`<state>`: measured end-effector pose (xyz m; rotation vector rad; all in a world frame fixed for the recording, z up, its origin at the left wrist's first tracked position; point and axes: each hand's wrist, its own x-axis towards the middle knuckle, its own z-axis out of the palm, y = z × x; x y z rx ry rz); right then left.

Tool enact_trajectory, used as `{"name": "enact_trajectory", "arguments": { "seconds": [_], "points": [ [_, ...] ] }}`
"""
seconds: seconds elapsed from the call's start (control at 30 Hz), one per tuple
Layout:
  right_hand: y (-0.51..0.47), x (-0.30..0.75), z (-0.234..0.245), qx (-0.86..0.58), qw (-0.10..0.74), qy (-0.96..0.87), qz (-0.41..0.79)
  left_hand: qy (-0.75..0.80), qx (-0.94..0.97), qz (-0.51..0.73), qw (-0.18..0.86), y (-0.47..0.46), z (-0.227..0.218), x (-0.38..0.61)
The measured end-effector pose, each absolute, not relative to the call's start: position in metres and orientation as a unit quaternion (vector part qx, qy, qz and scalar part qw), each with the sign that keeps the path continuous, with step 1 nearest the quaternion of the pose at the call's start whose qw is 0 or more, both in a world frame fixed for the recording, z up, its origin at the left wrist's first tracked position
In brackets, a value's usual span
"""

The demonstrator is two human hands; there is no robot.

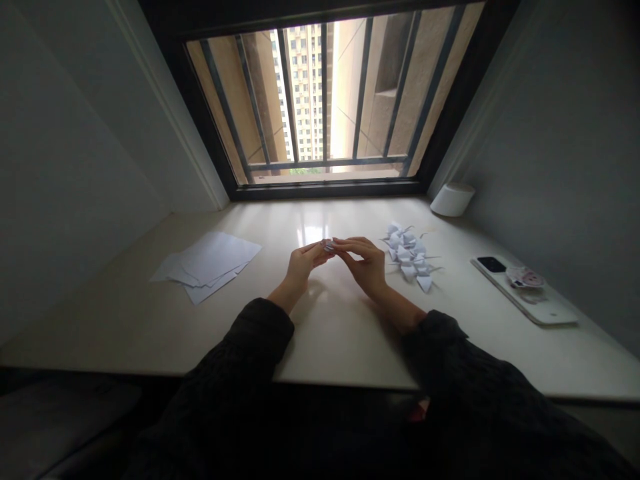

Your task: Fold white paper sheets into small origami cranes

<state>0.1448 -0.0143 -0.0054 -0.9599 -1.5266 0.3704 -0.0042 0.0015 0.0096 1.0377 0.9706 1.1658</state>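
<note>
My left hand (303, 261) and my right hand (363, 262) meet above the middle of the pale table (320, 333). Both pinch a small folded piece of white paper (329, 246) between their fingertips. A pile of several small folded white paper shapes (410, 257) lies just to the right of my right hand. A loose stack of flat white paper sheets (210, 263) lies on the table to the left of my left hand. Dark sleeves cover both forearms.
A white phone (525, 290) with a round sticker lies at the right side of the table. A white round object (453, 199) stands in the back right corner. A barred window (325, 100) faces the table, with walls on both sides.
</note>
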Motion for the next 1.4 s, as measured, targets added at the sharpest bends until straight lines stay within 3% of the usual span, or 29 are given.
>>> {"name": "enact_trajectory", "arguments": {
  "seconds": [0.87, 1.03, 1.4],
  "points": [
    [-0.003, 0.140, -0.013, -0.417, 0.676, -0.532, 0.293, 0.400, 0.495, 0.493, 0.593, 0.000, 0.005, -0.002],
    [0.003, 0.140, -0.018, -0.433, 0.659, -0.535, 0.305, 0.402, 0.559, 0.516, 0.510, 0.004, -0.003, -0.001],
    [0.001, 0.144, -0.019, -0.460, 0.590, -0.640, 0.174, 0.521, 0.715, 0.437, 0.164, -0.001, 0.001, -0.007]
  ]
}}
